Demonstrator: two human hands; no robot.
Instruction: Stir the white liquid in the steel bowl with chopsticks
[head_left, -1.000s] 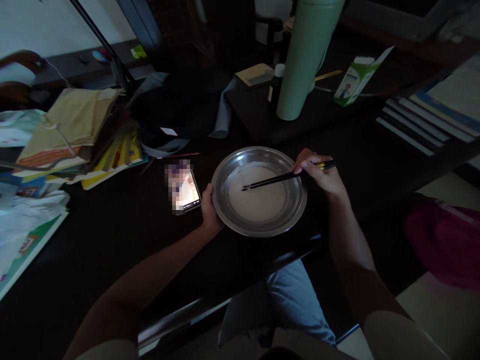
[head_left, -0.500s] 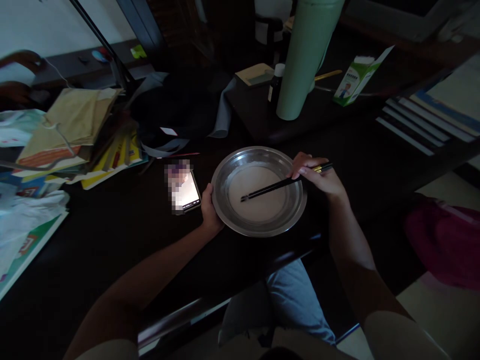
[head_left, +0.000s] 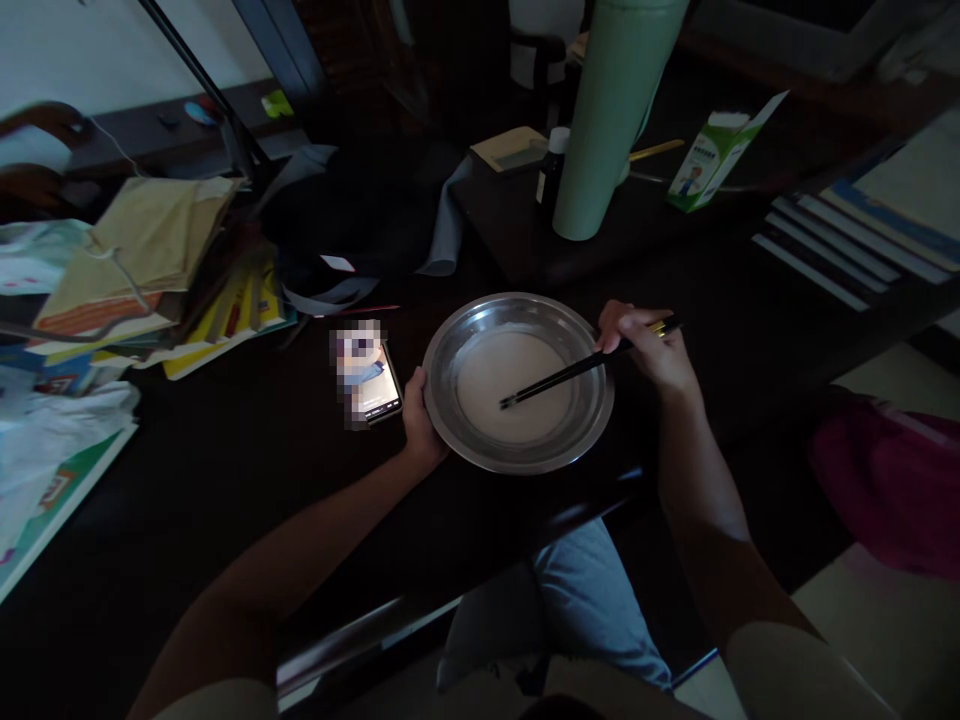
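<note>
A shiny metal bowl [head_left: 450, 425] sits on the dark table, holding a pale white liquid [head_left: 495, 375]. My left hand [head_left: 418, 415] grips the bowl's left rim. My right hand [head_left: 651, 347] is closed on a pair of black chopsticks [head_left: 570, 372] at the bowl's right edge. Their tips dip into the liquid near the middle of the bowl.
A lit phone [head_left: 369, 382] lies just left of the bowl. A tall green flask [head_left: 606, 120], a small dark bottle [head_left: 550, 168] and an open carton [head_left: 709, 152] stand behind. Stacked papers [head_left: 142, 265] lie at left, books [head_left: 862, 230] at right, dark cloth [head_left: 360, 215] behind.
My right hand has moved the chopsticks within the liquid; their tips swung from the left part of the bowl toward its lower middle. My left hand has stayed on the rim.
</note>
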